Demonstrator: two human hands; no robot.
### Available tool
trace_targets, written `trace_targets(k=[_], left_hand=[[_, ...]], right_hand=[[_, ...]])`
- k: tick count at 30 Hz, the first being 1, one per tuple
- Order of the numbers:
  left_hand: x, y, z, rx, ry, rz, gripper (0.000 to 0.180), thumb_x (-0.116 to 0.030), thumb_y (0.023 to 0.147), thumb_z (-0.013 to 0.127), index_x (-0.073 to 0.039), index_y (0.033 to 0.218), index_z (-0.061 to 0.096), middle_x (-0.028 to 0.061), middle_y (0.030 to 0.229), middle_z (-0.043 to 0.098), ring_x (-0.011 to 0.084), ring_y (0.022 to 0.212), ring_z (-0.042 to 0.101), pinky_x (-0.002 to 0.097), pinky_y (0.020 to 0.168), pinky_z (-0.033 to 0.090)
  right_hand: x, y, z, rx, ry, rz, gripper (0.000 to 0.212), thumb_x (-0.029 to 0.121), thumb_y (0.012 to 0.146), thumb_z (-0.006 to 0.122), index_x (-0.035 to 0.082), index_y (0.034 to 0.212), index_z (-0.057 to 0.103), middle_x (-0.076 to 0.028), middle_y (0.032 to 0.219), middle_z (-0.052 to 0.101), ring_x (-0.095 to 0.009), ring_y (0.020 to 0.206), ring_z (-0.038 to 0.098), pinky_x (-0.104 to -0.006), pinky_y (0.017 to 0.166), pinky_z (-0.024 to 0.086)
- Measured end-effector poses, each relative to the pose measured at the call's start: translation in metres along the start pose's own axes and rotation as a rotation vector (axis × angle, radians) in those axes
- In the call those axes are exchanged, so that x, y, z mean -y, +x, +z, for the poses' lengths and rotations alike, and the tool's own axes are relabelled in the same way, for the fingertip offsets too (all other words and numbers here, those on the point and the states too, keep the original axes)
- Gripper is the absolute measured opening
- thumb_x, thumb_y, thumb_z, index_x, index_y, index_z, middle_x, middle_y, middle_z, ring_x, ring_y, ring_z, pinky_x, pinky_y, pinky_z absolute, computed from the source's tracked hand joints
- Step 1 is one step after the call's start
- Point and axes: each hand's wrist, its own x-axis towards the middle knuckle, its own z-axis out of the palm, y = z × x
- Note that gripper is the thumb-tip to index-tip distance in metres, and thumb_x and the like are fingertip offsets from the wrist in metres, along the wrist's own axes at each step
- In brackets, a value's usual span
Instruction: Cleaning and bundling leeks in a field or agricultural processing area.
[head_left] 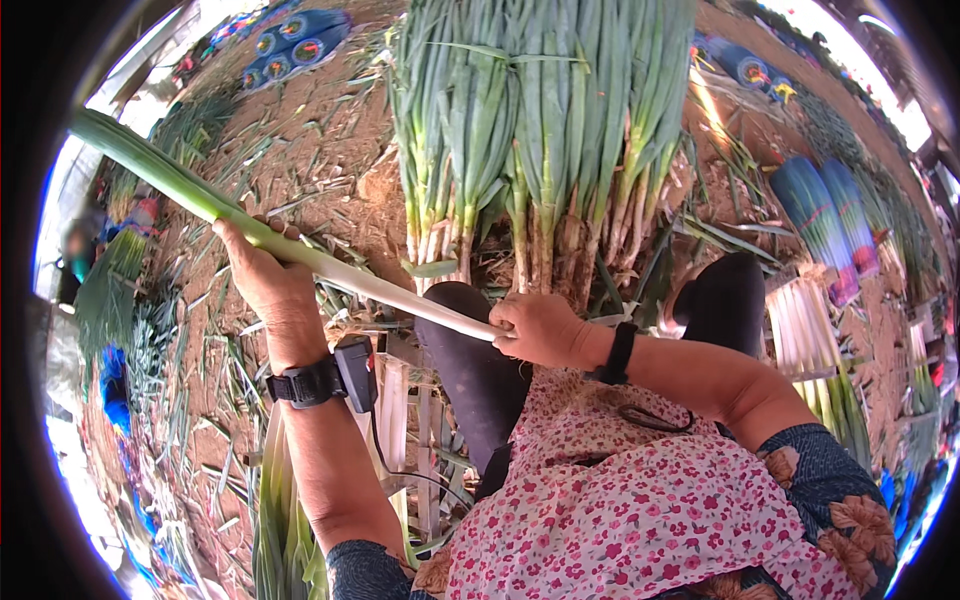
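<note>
Evidently we hold one leek (345, 271) slanting from the upper left to the centre of the frame: our left hand (266, 282) has its fingers grasping the green-white middle, our right hand (546, 329) pinching the white end. Uneven pulling could snap it, we judge, and a loose pinch could let it slip.

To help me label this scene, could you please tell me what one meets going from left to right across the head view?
Green leaves, left hand, black wrist box, right hand, right wristband, pale leek bundle; the held leek overlaps both hands.
</note>
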Motion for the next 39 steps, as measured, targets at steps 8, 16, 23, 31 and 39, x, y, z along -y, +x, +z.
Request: trace_targets(k=[8,16,23,31,39], left_hand=[[-0.013,0.015,-0.031,0.199,-0.277,-0.185,0.032,-0.034,0.085,0.063,-0.009,0.097,0.047,0.0054,0.08,0.051,0.015,0.068,0.048,0.0274,0.061,0.045],[-0.02,0.02,-0.031,0.091,-0.16,-0.07,0.021,-0.02,0.085,0.064,-0.011,0.097,0.049,0.0011,0.075,0.05,0.0122,0.062,0.046,0.0275,0.058,0.043],[-0.02,-0.003,-0.018,-0.088,0.063,0.065,0.021,-0.015,0.084,0.063,-0.013,0.097,0.047,0.0016,0.078,0.049,0.0143,0.066,0.047,0.0305,0.059,0.043],[-0.026,-0.038,-0.02,-0.244,0.259,0.234,0.029,-0.013,0.085,0.061,-0.014,0.106,0.041,0.0024,0.081,0.047,0.013,0.067,0.046,0.0286,0.062,0.043],[-0.029,-0.032,-0.091,-0.275,0.436,0.331,0.035,-0.01,0.085,0.06,-0.011,0.113,0.038,0.0032,0.083,0.047,0.0128,0.066,0.048,0.0273,0.063,0.047]], right_hand=[[-0.014,0.01,0.006,0.141,0.267,-0.046,0.02,0.018,0.073,0.069,0.005,0.08,0.055,-0.009,0.076,0.057,-0.027,0.071,0.058,-0.0365,0.064,0.045],[-0.025,0.019,0.003,0.162,0.415,-0.212,0.02,0.015,0.074,0.07,0.005,0.079,0.053,-0.006,0.077,0.055,-0.025,0.067,0.057,-0.0351,0.061,0.044],[-0.023,0.035,0.0,-0.006,0.542,-0.209,0.024,0.013,0.072,0.07,0.007,0.08,0.048,-0.008,0.079,0.054,-0.029,0.071,0.057,-0.0373,0.062,0.046],[-0.026,0.027,0.008,0.116,0.608,-0.305,0.019,0.013,0.075,0.068,0.006,0.076,0.051,-0.008,0.078,0.056,-0.029,0.069,0.057,-0.0365,0.062,0.046],[-0.062,-0.006,-0.018,0.578,0.671,-0.288,0.018,0.017,0.079,0.062,0.004,0.078,0.049,-0.005,0.068,0.052,-0.017,0.06,0.052,-0.0333,0.06,0.044]])
